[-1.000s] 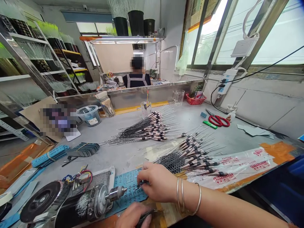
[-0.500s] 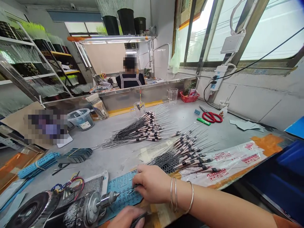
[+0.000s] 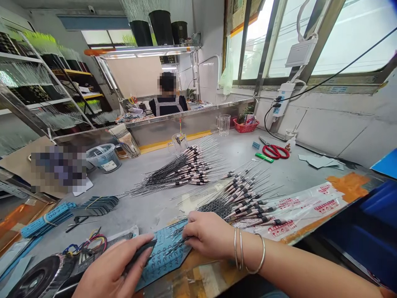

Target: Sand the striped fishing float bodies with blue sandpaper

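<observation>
My right hand (image 3: 208, 234), with bangles at the wrist, rests on a blue printed sheet (image 3: 161, 258) at the near table edge; its fingers are closed on a thin dark rod. My left hand (image 3: 113, 267) lies over the small motor's chuck, fingers wrapped round a dark flat tool (image 3: 139, 254). Just beyond the right hand lies a fan of thin black rods with pink and black bands (image 3: 248, 196). A second, larger pile of such rods (image 3: 182, 171) lies farther back on the grey table (image 3: 235, 155).
A motor wheel (image 3: 34, 281) and coloured wires (image 3: 93, 242) sit at near left. Blue strip bundles (image 3: 46, 219), a plastic tub (image 3: 104, 157), glass cups (image 3: 223, 124), red scissors (image 3: 276, 152) and a red basket (image 3: 246, 126) stand about. Beyond a metal partition (image 3: 186, 124) a person sits facing away.
My left hand has come up from the bottom edge and now covers the motor's chuck, holding the dark tool. My right hand stayed on the blue sheet. The camera shifted slightly right.
</observation>
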The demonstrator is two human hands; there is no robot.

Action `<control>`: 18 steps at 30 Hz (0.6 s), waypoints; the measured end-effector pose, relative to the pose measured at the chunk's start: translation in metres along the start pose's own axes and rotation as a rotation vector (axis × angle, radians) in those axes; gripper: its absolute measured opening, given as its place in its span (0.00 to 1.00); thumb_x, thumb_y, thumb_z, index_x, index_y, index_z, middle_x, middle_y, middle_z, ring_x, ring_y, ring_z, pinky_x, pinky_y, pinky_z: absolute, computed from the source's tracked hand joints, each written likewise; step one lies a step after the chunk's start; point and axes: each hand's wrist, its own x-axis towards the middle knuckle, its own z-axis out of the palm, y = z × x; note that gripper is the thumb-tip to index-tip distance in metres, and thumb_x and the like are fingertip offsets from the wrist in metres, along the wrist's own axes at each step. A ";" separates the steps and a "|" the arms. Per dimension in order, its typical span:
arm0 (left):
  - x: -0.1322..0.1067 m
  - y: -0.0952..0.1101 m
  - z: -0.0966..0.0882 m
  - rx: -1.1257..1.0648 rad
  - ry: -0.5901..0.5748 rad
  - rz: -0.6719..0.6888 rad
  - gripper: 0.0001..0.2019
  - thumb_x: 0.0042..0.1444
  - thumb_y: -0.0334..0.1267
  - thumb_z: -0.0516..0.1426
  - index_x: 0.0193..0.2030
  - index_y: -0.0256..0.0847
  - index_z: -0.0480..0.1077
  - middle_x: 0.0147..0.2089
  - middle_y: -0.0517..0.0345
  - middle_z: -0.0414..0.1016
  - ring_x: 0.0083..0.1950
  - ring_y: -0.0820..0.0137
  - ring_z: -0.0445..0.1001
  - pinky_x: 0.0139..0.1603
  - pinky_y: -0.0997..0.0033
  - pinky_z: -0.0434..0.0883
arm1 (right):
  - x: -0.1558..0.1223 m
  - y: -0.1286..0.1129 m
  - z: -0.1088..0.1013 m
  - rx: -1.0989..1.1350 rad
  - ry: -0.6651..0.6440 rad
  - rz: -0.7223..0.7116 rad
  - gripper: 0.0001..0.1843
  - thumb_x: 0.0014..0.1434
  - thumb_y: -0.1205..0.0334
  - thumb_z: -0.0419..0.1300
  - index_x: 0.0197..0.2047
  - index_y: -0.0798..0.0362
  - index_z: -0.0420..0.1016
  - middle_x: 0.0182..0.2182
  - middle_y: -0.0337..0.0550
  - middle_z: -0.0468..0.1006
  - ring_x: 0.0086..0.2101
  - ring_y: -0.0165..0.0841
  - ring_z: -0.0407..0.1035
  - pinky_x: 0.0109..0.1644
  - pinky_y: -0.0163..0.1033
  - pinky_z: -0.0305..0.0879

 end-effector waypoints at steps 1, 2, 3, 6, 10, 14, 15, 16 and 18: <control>0.004 0.001 0.000 0.017 -0.004 0.010 0.14 0.61 0.54 0.53 0.46 0.54 0.72 0.40 0.69 0.82 0.39 0.73 0.81 0.38 0.82 0.76 | -0.003 0.002 -0.001 -0.008 -0.003 0.007 0.09 0.62 0.56 0.57 0.37 0.50 0.77 0.32 0.39 0.69 0.31 0.30 0.62 0.29 0.35 0.50; 0.008 0.002 0.001 0.031 -0.010 0.024 0.14 0.61 0.54 0.52 0.46 0.53 0.72 0.39 0.68 0.82 0.38 0.72 0.81 0.36 0.81 0.76 | -0.005 0.004 -0.001 -0.013 -0.004 0.013 0.09 0.62 0.56 0.57 0.37 0.50 0.77 0.32 0.39 0.69 0.31 0.30 0.63 0.29 0.35 0.50; 0.011 0.003 0.002 0.044 -0.014 0.043 0.14 0.62 0.54 0.52 0.45 0.53 0.72 0.38 0.68 0.82 0.37 0.72 0.81 0.35 0.80 0.76 | -0.007 0.006 -0.001 -0.015 -0.004 0.018 0.09 0.62 0.57 0.57 0.36 0.51 0.77 0.32 0.39 0.69 0.31 0.30 0.63 0.29 0.35 0.50; 0.019 0.006 0.004 0.081 -0.042 0.104 0.14 0.62 0.52 0.52 0.46 0.50 0.72 0.38 0.67 0.82 0.36 0.70 0.81 0.34 0.77 0.77 | -0.008 0.007 -0.001 -0.004 0.003 0.025 0.09 0.61 0.57 0.58 0.35 0.51 0.77 0.31 0.39 0.69 0.31 0.29 0.63 0.29 0.34 0.50; 0.023 0.009 0.008 0.124 -0.116 0.160 0.14 0.60 0.50 0.54 0.47 0.49 0.71 0.40 0.65 0.82 0.38 0.67 0.81 0.37 0.73 0.77 | -0.002 0.002 -0.001 0.067 0.048 -0.001 0.08 0.60 0.57 0.60 0.38 0.49 0.78 0.30 0.38 0.69 0.31 0.29 0.63 0.30 0.34 0.51; 0.023 0.009 0.015 0.121 -0.199 0.171 0.13 0.56 0.46 0.58 0.48 0.49 0.72 0.39 0.65 0.82 0.38 0.66 0.81 0.36 0.73 0.77 | 0.000 0.003 -0.003 0.088 0.042 -0.029 0.09 0.61 0.57 0.60 0.42 0.49 0.79 0.31 0.38 0.70 0.33 0.30 0.64 0.31 0.33 0.52; 0.023 0.008 0.017 0.107 -0.224 0.170 0.13 0.56 0.43 0.58 0.48 0.50 0.72 0.39 0.66 0.82 0.38 0.67 0.81 0.36 0.74 0.77 | -0.002 0.004 -0.005 0.078 0.032 -0.028 0.09 0.61 0.57 0.59 0.42 0.49 0.79 0.32 0.39 0.70 0.33 0.30 0.64 0.31 0.33 0.52; 0.023 0.008 0.019 0.089 -0.254 0.166 0.12 0.56 0.41 0.58 0.48 0.51 0.73 0.38 0.66 0.82 0.38 0.68 0.81 0.36 0.75 0.76 | -0.004 0.006 -0.006 0.066 0.020 -0.024 0.10 0.62 0.57 0.58 0.42 0.50 0.79 0.32 0.39 0.71 0.33 0.30 0.65 0.31 0.33 0.53; 0.023 0.007 0.023 0.042 -0.332 0.149 0.14 0.57 0.36 0.57 0.50 0.52 0.73 0.35 0.66 0.81 0.35 0.70 0.80 0.34 0.77 0.75 | -0.009 0.010 -0.009 0.043 0.003 -0.013 0.10 0.63 0.57 0.57 0.42 0.50 0.78 0.33 0.40 0.71 0.33 0.31 0.65 0.31 0.34 0.53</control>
